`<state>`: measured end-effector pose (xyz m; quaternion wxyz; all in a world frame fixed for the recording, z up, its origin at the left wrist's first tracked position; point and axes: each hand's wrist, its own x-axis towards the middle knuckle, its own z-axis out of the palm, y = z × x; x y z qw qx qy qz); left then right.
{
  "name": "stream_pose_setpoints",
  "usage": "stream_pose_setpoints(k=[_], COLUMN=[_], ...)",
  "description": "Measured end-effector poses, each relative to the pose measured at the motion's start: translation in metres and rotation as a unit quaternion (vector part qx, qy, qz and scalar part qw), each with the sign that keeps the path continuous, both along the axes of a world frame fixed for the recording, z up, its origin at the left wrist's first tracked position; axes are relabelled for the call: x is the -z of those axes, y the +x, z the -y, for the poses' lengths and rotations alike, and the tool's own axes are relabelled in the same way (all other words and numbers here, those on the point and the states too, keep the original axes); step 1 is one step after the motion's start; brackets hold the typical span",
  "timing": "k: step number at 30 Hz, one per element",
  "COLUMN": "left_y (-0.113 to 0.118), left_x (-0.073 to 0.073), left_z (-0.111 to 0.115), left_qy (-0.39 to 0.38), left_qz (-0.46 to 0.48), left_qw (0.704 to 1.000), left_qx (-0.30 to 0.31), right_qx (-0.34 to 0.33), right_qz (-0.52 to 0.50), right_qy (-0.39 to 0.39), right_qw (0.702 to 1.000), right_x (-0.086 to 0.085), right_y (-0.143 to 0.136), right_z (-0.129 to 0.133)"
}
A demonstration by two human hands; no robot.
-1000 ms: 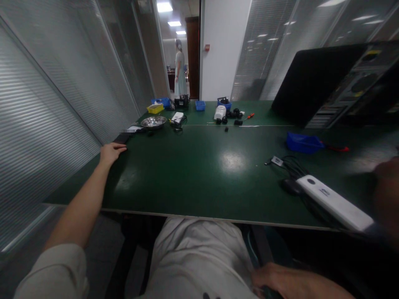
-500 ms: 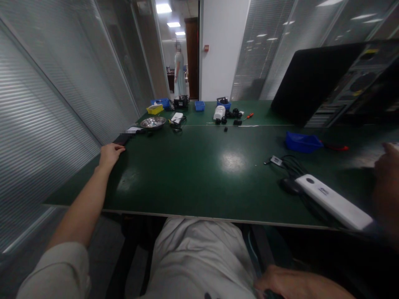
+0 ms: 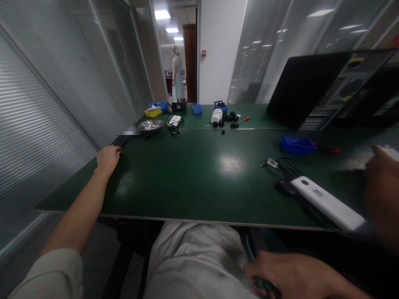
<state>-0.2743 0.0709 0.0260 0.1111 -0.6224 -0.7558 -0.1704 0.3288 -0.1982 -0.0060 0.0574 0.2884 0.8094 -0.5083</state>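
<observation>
At the table's left edge, my left hand [image 3: 107,159] has its fingers closed at the near end of a long dark flat thing [image 3: 119,142], whose far part is blurred out. A shiny metal bowl [image 3: 151,126] with small bits in it stands beyond that hand. Low at the bottom, next to my lap, my right hand [image 3: 280,272] is curled round a dark thing [image 3: 264,285] with a greenish tint; motion blur hides its kind. Nearest to it on the table lies a long white device [image 3: 327,202] with black cables.
Another person's hand [image 3: 377,178] holds a white phone-like thing [image 3: 389,153] at the right edge. A blue tray [image 3: 297,145] and a large black computer case [image 3: 307,89] stand on the right. Toward the back are a yellow tray [image 3: 152,112], blue trays and black parts. Someone [image 3: 177,77] stands beyond the doorway.
The view has tilted slightly, so the table's things sit a little lower and further left. My right hand has come up somewhat with the dark thing. My left hand stays at the dark flat thing.
</observation>
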Motion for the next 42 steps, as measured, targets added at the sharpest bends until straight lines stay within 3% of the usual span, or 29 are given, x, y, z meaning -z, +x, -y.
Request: stream_pose_setpoints(k=[4,6,9,12,15,19,21,23,25,28,30,32,35,42], left_y=[0.004,0.002,-0.001,-0.006,-0.011,-0.001,0.023,0.065,0.119,0.206,0.252,0.280,0.291,0.280], left_x=[0.001,0.003,0.003,0.004,0.007,0.009,0.007,0.004,0.002,0.007,0.015,0.023,0.030,0.027], left_z=[-0.001,-0.003,-0.005,-0.005,-0.006,-0.013,-0.019,-0.021,-0.015,0.008,0.027,0.043,0.054,0.052], left_qy=[0.001,0.001,0.003,0.005,0.008,0.009,0.011,0.011,-0.013,-0.070,-0.100,-0.106,-0.092,-0.112], left_qz=[0.014,0.028,0.054,0.081,0.100,0.114,0.146,0.200,0.251,0.300,0.307,0.294,0.274,0.257], left_qw=[1.000,0.999,0.997,0.993,0.990,0.992,0.989,0.974,0.943,0.853,0.796,0.770,0.762,0.780], left_qx=[-0.021,-0.034,-0.057,-0.085,-0.095,-0.057,0.007,0.102,0.217,0.422,0.512,0.556,0.579,0.559], right_qx=[0.075,0.122,0.185,0.169,0.153,0.199,0.199,0.191,0.193,0.195,0.193,0.184,0.176,0.177], right_qz=[0.045,0.044,0.114,0.224,0.227,0.174,0.146,0.119,0.092,0.050,0.037,0.023,-0.001,-0.029], right_qy=[0.114,0.193,0.373,0.481,0.507,0.531,0.534,0.534,0.530,0.527,0.529,0.522,0.502,0.476], right_qw=[0.990,0.973,0.902,0.831,0.817,0.805,0.809,0.815,0.821,0.825,0.826,0.833,0.847,0.861], right_x=[-0.066,-0.082,-0.072,-0.046,-0.024,-0.012,-0.011,-0.011,-0.011,-0.011,-0.009,-0.008,-0.008,-0.011], right_y=[0.001,0.000,-0.004,-0.008,-0.014,-0.021,-0.025,-0.031,-0.039,-0.052,-0.058,-0.060,-0.059,-0.062], right_z=[-0.045,-0.080,-0.140,-0.190,-0.216,-0.221,-0.219,-0.219,-0.218,-0.217,-0.215,-0.212,-0.206,-0.193])
